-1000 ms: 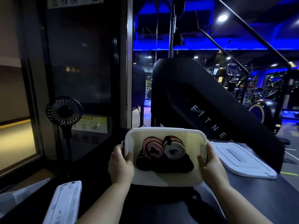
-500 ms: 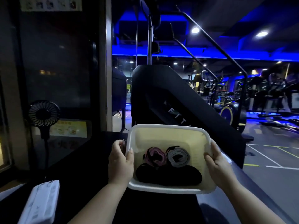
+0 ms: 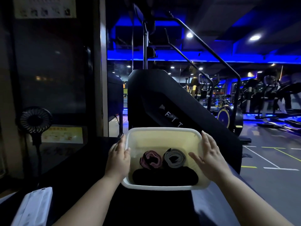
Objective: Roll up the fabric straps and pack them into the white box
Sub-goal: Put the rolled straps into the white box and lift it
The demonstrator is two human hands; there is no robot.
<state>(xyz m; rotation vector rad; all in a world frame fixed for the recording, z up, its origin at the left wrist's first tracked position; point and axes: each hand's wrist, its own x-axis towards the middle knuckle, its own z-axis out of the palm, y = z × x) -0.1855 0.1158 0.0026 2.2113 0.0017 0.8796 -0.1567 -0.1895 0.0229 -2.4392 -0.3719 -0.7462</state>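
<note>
The white box (image 3: 162, 132) sits in front of me on the dark table. Inside it lie a rolled pink strap (image 3: 151, 159), a rolled grey strap (image 3: 174, 158) and a black roll (image 3: 165, 176) along the near wall. My left hand (image 3: 118, 156) lies flat against the box's left wall, fingers straight. My right hand (image 3: 206, 158) is open over the box's right rim, fingers spread and straight, thumb pointing in toward the grey roll. Neither hand grips the box.
A white lid-like object (image 3: 32, 207) lies at the near left on the table. A small black fan (image 3: 35, 120) stands at the left. A black stair machine (image 3: 171, 101) rises right behind the box. The table's right edge (image 3: 219, 201) drops to the gym floor.
Both hands gripped the box's sides and moved it; now their fingers have straightened and let go. The view has swung left, so the lid on the right is out of sight.
</note>
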